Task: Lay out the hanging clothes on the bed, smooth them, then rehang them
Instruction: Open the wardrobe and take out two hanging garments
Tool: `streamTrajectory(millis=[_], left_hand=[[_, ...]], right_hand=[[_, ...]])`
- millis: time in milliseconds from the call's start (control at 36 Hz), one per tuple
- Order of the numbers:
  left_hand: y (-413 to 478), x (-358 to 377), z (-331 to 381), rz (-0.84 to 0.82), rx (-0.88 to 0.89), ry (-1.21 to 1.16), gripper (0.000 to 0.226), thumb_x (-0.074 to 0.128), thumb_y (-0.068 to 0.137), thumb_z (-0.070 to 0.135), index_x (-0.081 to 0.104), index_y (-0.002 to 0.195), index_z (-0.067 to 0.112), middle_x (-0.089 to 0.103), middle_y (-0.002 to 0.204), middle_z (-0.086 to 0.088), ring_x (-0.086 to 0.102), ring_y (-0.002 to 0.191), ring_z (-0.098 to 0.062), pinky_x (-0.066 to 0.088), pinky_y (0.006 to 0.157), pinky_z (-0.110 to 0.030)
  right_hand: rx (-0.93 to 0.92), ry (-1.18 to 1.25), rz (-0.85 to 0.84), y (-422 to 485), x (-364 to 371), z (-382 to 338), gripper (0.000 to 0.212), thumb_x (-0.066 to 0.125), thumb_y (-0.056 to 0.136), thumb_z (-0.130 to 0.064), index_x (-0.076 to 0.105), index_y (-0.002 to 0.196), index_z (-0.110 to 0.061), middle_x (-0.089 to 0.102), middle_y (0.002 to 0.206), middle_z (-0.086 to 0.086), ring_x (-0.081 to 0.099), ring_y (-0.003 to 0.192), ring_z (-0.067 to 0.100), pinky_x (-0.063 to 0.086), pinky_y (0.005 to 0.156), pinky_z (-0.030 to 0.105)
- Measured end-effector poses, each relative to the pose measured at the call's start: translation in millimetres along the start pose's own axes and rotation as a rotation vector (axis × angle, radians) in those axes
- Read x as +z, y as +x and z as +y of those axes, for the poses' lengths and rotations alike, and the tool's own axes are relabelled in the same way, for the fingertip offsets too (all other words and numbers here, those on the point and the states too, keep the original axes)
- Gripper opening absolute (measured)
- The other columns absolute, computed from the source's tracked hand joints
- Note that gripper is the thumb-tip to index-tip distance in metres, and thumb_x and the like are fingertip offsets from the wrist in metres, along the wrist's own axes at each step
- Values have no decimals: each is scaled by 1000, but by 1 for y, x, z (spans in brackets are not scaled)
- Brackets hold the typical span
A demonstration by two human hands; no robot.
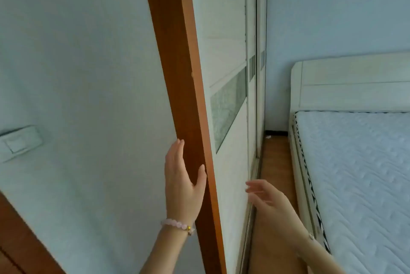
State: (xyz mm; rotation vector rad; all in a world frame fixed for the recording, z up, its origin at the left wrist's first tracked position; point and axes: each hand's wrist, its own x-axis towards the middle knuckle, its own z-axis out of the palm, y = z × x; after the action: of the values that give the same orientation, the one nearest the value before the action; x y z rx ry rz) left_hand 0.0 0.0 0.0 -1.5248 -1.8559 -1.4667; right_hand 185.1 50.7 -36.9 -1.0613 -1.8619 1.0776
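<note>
No clothes or hangers are in view. A white sliding-door wardrobe runs away from me along the left of the room, its doors closed. My left hand lies flat against the brown wooden side panel of the wardrobe, fingers spread, a pink bead bracelet on the wrist. My right hand hovers open beside the lower edge of the nearest wardrobe door, fingers apart and slightly blurred; whether it touches the door I cannot tell. The bed, with a bare quilted white mattress, stands at the right.
A narrow strip of wooden floor separates the wardrobe from the bed. A pale wall with a light switch fills the left. The white headboard stands against the far wall.
</note>
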Motion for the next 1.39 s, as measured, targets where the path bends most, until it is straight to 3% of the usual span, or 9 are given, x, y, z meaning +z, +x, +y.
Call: streamTrajectory(millis=[139,306,417,583,806,889,1111,1250,1389], left_hand=[[15,15,2,18,-6,72,78,58,81,40,22,146,17,31,153,-13,25,136,-18,32,101,-32],[14,29,-7,52,25,189,81,59,79,44,22,145,16,26,151,-8,31,134,-25,49,93,-41],[13,36,-10,91,5,248,81,60,77,45,26,144,14,31,148,-9,39,132,-30,54,88,-45],[10,46,-11,150,-39,314,84,65,73,44,27,143,16,28,146,-2,32,130,-19,37,94,-39],[9,61,3,259,-192,311,90,65,73,50,9,143,40,24,145,10,38,131,-21,46,91,-36],[8,65,9,287,-250,294,84,55,72,61,5,139,53,23,142,16,46,128,-30,54,91,-43],[5,70,15,301,-313,285,82,52,73,62,2,138,61,22,141,23,45,130,-26,54,93,-39],[2,67,13,300,-304,272,80,54,72,60,10,138,51,26,141,17,42,132,-23,39,98,-17],[0,68,14,315,-330,275,79,52,73,61,15,140,44,27,140,16,43,131,-24,48,97,-34]], right_hand=[[-157,-3,44,35,12,-23,30,51,94,-21,48,119,-37,56,121,-19,52,112,-3,43,92,11],[-249,-38,67,84,22,-33,44,48,96,-27,39,137,-36,43,141,-19,43,124,-1,37,101,17],[-351,-30,28,112,28,-33,46,46,95,-32,30,136,-48,33,137,-29,36,132,-1,35,111,27],[-494,26,-83,142,37,-25,51,51,91,-38,26,135,-47,26,137,-39,29,133,-10,33,112,23],[-614,158,-159,164,41,-12,72,51,77,-67,31,140,-39,27,136,-28,32,131,2,40,107,33],[-614,185,-173,166,42,-13,71,58,74,-60,31,137,-40,26,133,-25,33,127,1,41,105,29],[-620,251,-196,169,43,-15,69,73,76,-34,37,134,-34,39,120,-27,46,110,-1,49,90,24],[-618,270,-177,169,43,-14,72,74,76,-31,34,136,-35,41,118,-24,47,107,-5,48,84,15],[-586,287,-167,174,39,-14,73,75,76,-26,38,139,-27,46,119,-17,49,106,-3,49,85,17]])
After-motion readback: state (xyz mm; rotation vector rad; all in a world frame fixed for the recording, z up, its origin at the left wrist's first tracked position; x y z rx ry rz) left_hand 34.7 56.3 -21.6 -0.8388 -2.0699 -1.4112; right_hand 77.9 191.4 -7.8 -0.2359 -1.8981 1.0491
